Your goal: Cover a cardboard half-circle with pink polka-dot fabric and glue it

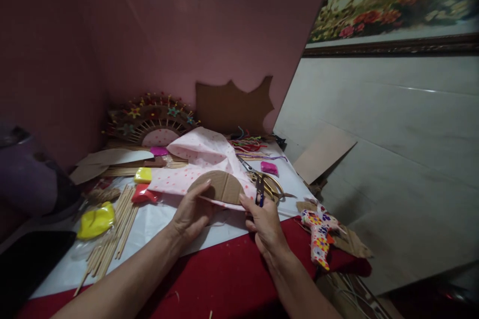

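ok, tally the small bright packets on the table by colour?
Yellow: 2 (front yellow packet, back yellow packet)
Red: 1 (red packet)
Magenta: 2 (left magenta packet, right magenta packet)
Total: 5 in sight

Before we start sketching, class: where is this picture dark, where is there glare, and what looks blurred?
Head view: dim overall, the left side especially; head view: thin glare streak on the pale wall; head view: purple object at far left looks soft, half-round cardboard clearer.
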A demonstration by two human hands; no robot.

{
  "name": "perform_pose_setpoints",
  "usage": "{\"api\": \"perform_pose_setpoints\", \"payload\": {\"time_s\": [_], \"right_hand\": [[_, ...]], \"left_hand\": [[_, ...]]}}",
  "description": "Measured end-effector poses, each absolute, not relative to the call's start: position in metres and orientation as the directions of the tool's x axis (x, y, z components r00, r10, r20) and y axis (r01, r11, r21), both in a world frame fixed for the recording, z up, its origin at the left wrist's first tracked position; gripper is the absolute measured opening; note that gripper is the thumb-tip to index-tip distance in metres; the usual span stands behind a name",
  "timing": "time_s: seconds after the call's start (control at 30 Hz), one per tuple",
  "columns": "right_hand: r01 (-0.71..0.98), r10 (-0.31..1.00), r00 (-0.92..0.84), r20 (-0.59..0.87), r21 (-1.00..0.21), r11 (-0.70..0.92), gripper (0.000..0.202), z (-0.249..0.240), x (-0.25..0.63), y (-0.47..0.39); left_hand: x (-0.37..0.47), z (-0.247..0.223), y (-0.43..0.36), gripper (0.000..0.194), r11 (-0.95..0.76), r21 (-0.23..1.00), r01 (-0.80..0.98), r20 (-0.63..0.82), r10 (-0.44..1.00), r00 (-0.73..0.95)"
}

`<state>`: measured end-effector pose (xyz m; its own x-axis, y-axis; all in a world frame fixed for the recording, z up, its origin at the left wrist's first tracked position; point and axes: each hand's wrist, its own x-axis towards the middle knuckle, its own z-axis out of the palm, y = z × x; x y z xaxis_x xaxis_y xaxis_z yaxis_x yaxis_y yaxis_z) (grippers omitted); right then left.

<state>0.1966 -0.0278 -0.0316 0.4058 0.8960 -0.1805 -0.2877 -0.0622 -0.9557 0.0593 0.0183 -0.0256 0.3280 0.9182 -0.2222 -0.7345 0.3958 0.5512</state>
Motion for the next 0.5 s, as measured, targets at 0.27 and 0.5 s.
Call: {"api": "perform_pose_setpoints", "payload": {"time_s": [0.27,0.5], "right_hand": [[-0.337,0.871,0.455,-0.184,-0.941,-0.022,0.034,-0.033,0.200,-0.031],[-0.358,0.861,0.471,-0.193,-0.934,-0.014,0.036,-0.033,0.200,-0.032]], "left_hand": [[0.050,-0.025,0.032,0.043,0.265,0.485,-0.833,-0.221,0.959,0.176],[0.047,-0.024,0.033,0.055,0.327,0.503,-0.800,-0.196,0.945,0.263]]}}
